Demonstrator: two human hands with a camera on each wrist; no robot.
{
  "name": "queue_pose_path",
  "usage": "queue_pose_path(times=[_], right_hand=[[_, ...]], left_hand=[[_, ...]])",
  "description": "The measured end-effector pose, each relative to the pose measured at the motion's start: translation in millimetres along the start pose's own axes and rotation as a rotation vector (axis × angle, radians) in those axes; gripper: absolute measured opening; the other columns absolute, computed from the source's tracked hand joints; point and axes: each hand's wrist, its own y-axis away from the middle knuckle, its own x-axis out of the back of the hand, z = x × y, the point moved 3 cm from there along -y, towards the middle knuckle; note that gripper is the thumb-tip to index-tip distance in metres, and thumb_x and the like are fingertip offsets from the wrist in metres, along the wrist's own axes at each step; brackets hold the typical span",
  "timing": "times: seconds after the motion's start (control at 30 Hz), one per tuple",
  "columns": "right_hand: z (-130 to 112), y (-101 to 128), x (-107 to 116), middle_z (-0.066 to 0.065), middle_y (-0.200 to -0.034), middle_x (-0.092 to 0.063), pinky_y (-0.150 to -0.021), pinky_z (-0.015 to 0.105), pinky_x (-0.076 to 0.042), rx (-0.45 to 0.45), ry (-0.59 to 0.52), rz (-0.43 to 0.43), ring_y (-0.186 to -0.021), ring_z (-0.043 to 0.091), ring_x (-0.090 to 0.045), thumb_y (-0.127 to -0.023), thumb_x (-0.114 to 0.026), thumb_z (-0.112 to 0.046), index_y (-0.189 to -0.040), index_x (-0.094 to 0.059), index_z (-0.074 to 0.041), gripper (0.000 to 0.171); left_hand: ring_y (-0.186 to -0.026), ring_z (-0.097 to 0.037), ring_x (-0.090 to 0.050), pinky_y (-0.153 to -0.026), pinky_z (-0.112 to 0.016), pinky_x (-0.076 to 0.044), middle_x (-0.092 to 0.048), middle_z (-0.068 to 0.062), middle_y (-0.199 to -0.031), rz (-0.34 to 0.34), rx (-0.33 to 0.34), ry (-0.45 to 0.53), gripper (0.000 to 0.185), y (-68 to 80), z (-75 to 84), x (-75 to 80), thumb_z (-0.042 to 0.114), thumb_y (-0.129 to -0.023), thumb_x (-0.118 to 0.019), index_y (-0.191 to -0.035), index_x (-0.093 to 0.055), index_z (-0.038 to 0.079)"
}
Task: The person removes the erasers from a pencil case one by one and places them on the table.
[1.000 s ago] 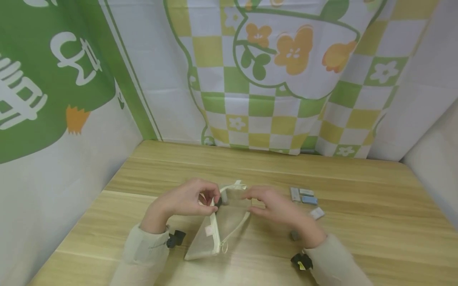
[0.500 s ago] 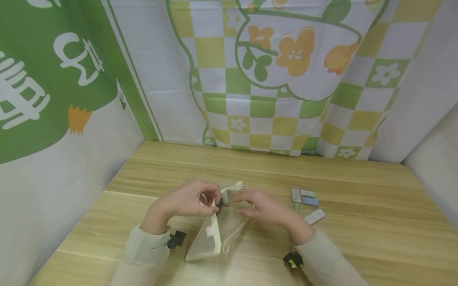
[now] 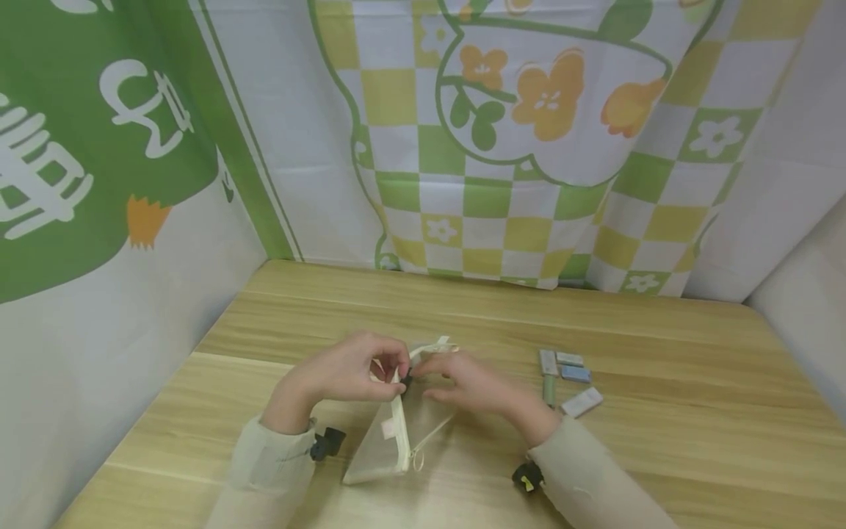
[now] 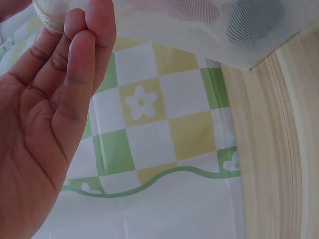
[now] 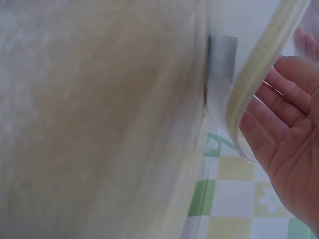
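Soft cream mesh pouch [image 3: 396,433] with zipper edge, lower centre on wooden table [image 3: 661,455], left hand [image 3: 344,371] pinching its rim with curled fingers [image 4: 75,30], right hand [image 3: 465,382] fingers together at the opening, small flat rectangular pieces [image 3: 565,378] at right.

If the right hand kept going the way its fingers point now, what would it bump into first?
Most likely the open top edge of the cream mesh zip pouch, which the left hand pinches. The right hand points leftward at it, fingertips seemingly at the opening; depth is unclear.
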Motion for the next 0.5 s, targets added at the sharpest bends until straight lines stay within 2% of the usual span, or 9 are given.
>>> queue_pose_path(times=[0.2,0.33,0.5], right_hand=[[1.8,-4.5,-4.8,0.014,-0.134,-0.063,-0.109,0.039,-0.044,-0.008,-0.048,-0.004,-0.128,0.028,-0.057,-0.092,-0.064,-0.007,-0.129,-0.062,0.000,0.037],[2.5,-8.7,-6.0,0.013,-0.138,-0.060,-0.111,0.037,-0.044,0.002,-0.074,-0.014,-0.131,0.027,-0.055,-0.092,-0.064,-0.005,-0.129,-0.063,-0.001,0.038],[3.1,-13.2,-6.7,0.014,-0.134,-0.063,-0.109,0.034,-0.045,0.057,-0.027,-0.017,-0.127,0.027,-0.058,-0.089,-0.066,-0.002,-0.124,-0.066,0.000,0.035]], left_hand=[[-0.077,-0.006,-0.062,-0.073,-0.026,-0.056,-0.067,0.005,-0.086,-0.002,0.005,0.000,0.007,-0.1,-1.0,-0.2,0.013,-0.083,-0.069,-0.088,-0.064,0.012],[-0.077,-0.006,-0.061,-0.073,-0.026,-0.056,-0.066,0.004,-0.086,0.001,0.001,0.004,0.007,0.0,-1.5,0.2,0.012,-0.083,-0.069,-0.088,-0.064,0.010],[-0.077,-0.006,-0.061,-0.073,-0.026,-0.056,-0.066,0.004,-0.085,0.000,-0.001,0.007,0.007,-0.2,-2.1,0.3,0.011,-0.083,-0.068,-0.088,-0.064,0.010]])
